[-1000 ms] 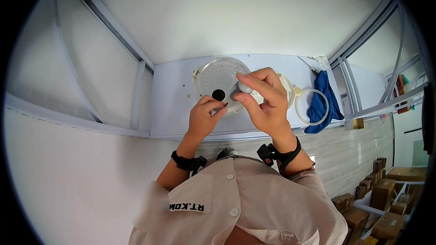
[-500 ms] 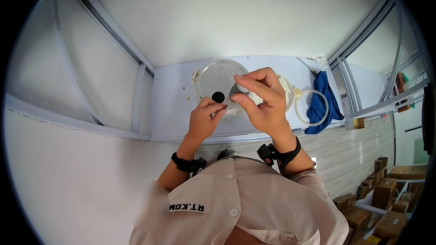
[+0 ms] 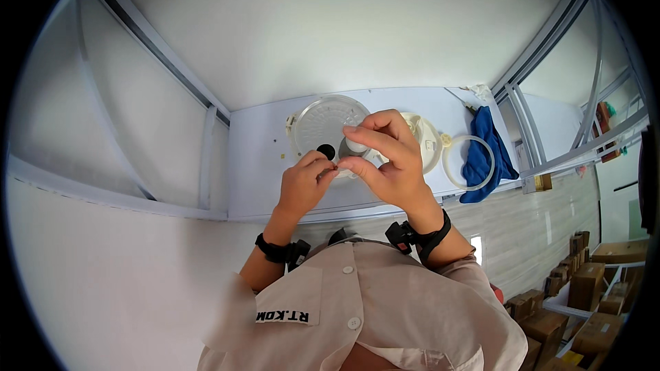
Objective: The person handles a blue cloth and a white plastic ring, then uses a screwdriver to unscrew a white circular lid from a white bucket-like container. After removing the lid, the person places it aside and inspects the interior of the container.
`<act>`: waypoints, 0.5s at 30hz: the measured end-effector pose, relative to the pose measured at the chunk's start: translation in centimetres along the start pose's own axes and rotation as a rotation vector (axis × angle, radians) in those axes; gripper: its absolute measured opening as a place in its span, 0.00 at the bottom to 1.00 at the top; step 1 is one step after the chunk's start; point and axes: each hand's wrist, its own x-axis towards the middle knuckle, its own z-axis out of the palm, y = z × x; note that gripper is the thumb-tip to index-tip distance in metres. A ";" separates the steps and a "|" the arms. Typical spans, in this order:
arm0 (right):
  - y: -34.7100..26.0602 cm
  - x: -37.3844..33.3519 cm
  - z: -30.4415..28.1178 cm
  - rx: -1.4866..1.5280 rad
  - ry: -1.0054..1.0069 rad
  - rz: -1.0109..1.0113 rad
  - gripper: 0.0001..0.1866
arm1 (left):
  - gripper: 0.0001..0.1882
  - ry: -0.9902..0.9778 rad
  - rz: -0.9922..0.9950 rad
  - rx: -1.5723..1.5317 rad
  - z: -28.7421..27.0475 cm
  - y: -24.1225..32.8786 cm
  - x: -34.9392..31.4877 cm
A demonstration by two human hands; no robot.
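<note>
Head view: our right hand [image 3: 392, 165] has come nearer us since a sec ago, fingers pinching a small white knob-like part [image 3: 356, 145] w/ a clear bit. Left hand [image 3: 302, 182] pinches its near-left edge. Round clear lid [image 3: 330, 124] w/ black spot lies just beyond on the white shelf [image 3: 254, 165]; we're working the part off-lid.

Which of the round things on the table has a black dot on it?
The clear ribbed disc on the left, behind the left hand. The white disc and the thin ring have none.
</note>
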 end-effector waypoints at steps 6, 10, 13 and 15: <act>-0.9 0.9 0.4 0.140 0.001 0.077 0.21 | 0.08 -0.065 -0.047 0.026 -0.6 0.5 0.5; -0.6 1.2 0.6 0.096 0.056 0.015 0.21 | 0.08 -0.079 -0.064 0.052 -0.6 0.5 0.5; -0.2 1.1 0.5 0.004 0.120 0.007 0.21 | 0.07 -0.077 -0.018 0.047 -0.7 0.8 0.5; 0.4 0.5 -0.1 -0.049 0.110 0.064 0.21 | 0.08 -0.102 0.004 0.063 -1.0 0.6 0.4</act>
